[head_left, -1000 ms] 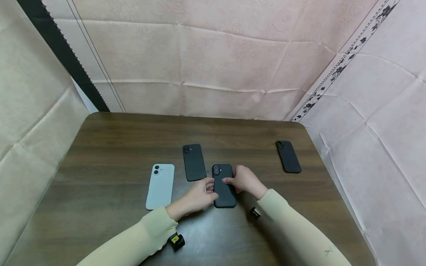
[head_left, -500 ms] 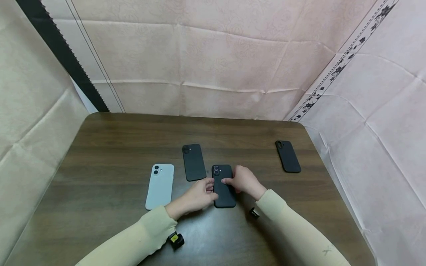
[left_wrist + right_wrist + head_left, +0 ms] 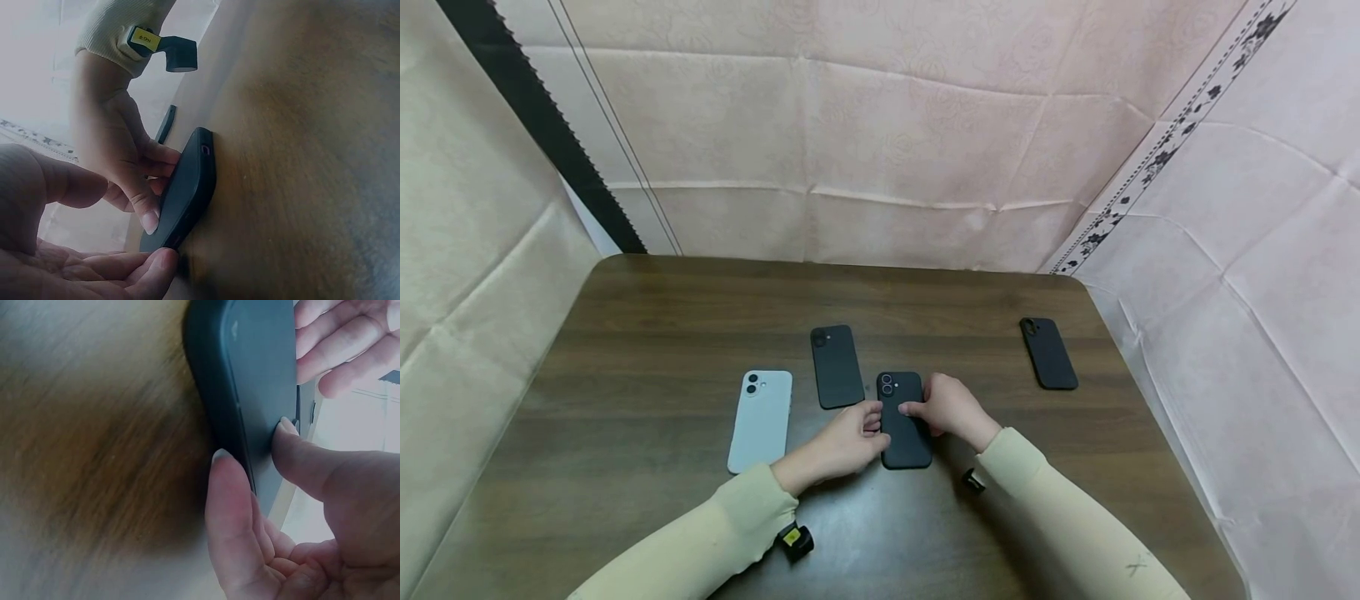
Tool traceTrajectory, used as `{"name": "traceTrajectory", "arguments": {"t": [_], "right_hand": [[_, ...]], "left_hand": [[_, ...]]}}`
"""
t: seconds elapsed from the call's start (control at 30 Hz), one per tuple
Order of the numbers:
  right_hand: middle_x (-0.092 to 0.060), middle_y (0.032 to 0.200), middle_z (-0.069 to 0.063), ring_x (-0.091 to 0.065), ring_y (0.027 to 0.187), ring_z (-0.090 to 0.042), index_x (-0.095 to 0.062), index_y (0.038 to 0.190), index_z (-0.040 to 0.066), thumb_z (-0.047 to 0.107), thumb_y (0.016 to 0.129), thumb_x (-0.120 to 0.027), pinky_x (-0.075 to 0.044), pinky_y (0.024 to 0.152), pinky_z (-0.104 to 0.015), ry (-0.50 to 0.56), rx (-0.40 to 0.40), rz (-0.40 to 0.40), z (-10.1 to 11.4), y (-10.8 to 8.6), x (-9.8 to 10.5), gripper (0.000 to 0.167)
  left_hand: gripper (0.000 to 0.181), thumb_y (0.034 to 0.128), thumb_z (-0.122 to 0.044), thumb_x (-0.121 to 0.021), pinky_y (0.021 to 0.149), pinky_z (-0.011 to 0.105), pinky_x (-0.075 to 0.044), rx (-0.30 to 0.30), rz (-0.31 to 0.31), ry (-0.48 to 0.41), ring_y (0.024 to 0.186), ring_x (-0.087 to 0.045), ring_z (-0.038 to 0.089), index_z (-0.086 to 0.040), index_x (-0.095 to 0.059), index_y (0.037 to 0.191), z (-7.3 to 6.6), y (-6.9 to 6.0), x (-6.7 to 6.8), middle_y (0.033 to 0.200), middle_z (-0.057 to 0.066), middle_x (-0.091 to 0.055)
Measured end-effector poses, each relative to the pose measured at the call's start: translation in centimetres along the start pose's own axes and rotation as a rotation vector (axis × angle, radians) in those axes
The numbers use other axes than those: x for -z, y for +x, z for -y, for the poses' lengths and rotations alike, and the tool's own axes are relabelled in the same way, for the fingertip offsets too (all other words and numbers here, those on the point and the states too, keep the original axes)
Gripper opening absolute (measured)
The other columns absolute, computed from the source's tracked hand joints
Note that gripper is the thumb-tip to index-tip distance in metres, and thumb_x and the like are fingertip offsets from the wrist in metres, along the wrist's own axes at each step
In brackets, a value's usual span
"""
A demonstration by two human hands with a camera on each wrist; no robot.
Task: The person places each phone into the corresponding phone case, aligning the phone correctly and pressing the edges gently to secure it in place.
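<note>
From afar, I've the right hand (image 3: 953,410) pinching the black phone (image 3: 907,446), seemingly cased but unreleased, left hand (image 3: 848,439) relaxed against its edge, pale phone (image 3: 760,423) lying untouched.

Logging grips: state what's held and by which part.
The right hand pinches the nearest dark phone by its long right edge, thumb on its back; the left hand touches the opposite edge.

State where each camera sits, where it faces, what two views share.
Head: on the head, facing forward and down at the table; left hand, right hand and sleeves show.
Left wrist: on that wrist, facing the gripped dark phone; left hand near, right beyond.
Right wrist: on that wrist, facing the phone's edge; right hand near, left beyond.
Both wrist views share phone and hands.
</note>
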State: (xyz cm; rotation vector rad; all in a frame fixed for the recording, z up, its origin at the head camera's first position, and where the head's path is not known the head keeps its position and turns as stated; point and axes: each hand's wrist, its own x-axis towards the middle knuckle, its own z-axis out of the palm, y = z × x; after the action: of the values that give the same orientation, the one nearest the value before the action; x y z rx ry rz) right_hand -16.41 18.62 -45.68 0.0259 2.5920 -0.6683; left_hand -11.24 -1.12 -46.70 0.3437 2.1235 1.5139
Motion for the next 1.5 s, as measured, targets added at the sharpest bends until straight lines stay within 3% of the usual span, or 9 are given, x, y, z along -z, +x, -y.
{"name": "traceTrajectory", "arguments": {"t": [0.37,0.63,0.77,0.93,1.03,1.27,1.37,1.5], "right_hand": [[-0.062,0.066,-0.008,-0.063,0.057,-0.022,-0.060,0.084,0.006,0.040,0.085,-0.074,-0.050,0.052,-0.031,0.002,-0.006,0.014,0.2,0.2,-0.1,0.037],[-0.062,0.064,-0.008,-0.063,0.056,-0.021,-0.061,0.078,0.006,0.043,0.085,-0.073,-0.049,0.052,-0.031,-0.004,0.023,0.021,0.0,0.5,-0.1,0.039],[-0.062,0.067,-0.007,-0.062,0.057,-0.020,-0.061,0.081,0.008,0.047,0.085,-0.070,-0.050,0.052,-0.031,0.002,0.040,-0.016,-0.2,0.6,0.5,0.041],[-0.063,0.083,-0.007,-0.059,0.068,-0.020,-0.059,0.099,0.008,0.052,0.086,-0.068,-0.050,0.059,-0.034,-0.015,0.072,-0.178,-1.5,1.2,2.3,0.048],[-0.065,0.093,-0.011,-0.060,0.074,-0.022,-0.056,0.110,0.003,0.054,0.087,-0.066,-0.051,0.063,-0.038,-0.046,0.077,-0.269,-3.0,1.7,3.8,0.056],[-0.057,0.111,-0.025,-0.057,0.096,-0.040,-0.050,0.125,-0.006,0.050,0.090,-0.063,-0.048,0.076,-0.053,-0.100,0.024,-0.432,-7.1,2.4,7.3,0.067],[-0.049,0.119,-0.030,-0.048,0.109,-0.047,-0.046,0.130,-0.007,0.049,0.091,-0.063,-0.043,0.085,-0.059,-0.104,-0.017,-0.464,-8.5,2.5,8.4,0.071],[-0.042,0.123,-0.035,-0.038,0.114,-0.054,-0.043,0.130,-0.008,0.050,0.091,-0.061,-0.038,0.089,-0.064,-0.112,-0.083,-0.483,-10.5,2.7,9.5,0.072]], "left_hand": [[0.059,0.0968,-0.014,-0.056,0.102,0.044,-0.040,0.022,0.001,0.003,0.128,-0.047,0.032,0.008,-0.030,0.145,0.1,-0.2,0.4,0.144,0.026,-0.041],[0.056,0.0965,-0.013,-0.057,0.101,0.045,-0.042,-0.012,0.009,0.033,0.127,-0.048,0.033,0.008,-0.034,0.143,0.4,0.1,1.0,0.141,0.026,-0.045],[0.054,0.0951,-0.018,-0.060,0.101,0.046,-0.042,-0.039,-0.050,0.193,0.125,-0.049,0.031,0.003,-0.041,0.142,0.3,0.5,2.2,0.137,0.020,-0.051],[0.064,0.0892,-0.033,-0.067,0.101,0.050,-0.040,0.000,-0.286,0.461,0.127,-0.044,0.033,-0.005,-0.044,0.142,-0.2,1.1,4.2,0.140,0.016,-0.048],[0.074,0.0873,-0.041,-0.067,0.102,0.053,-0.037,0.053,-0.368,0.581,0.129,-0.038,0.037,-0.003,-0.040,0.144,-0.4,1.5,5.2,0.143,0.019,-0.041],[0.088,0.0859,-0.052,-0.066,0.105,0.057,-0.030,0.152,-0.377,0.712,0.129,-0.033,0.042,0.001,-0.032,0.147,-0.4,2.9,6.1,0.144,0.027,-0.034],[0.092,0.0849,-0.056,-0.065,0.104,0.057,-0.029,0.184,-0.380,0.764,0.128,-0.033,0.044,0.002,-0.031,0.147,-0.3,3.4,6.1,0.144,0.029,-0.035],[0.096,0.0847,-0.062,-0.061,0.105,0.057,-0.028,0.216,-0.360,0.851,0.129,-0.033,0.047,0.005,-0.030,0.147,-0.1,4.0,5.8,0.144,0.033,-0.032]]}}
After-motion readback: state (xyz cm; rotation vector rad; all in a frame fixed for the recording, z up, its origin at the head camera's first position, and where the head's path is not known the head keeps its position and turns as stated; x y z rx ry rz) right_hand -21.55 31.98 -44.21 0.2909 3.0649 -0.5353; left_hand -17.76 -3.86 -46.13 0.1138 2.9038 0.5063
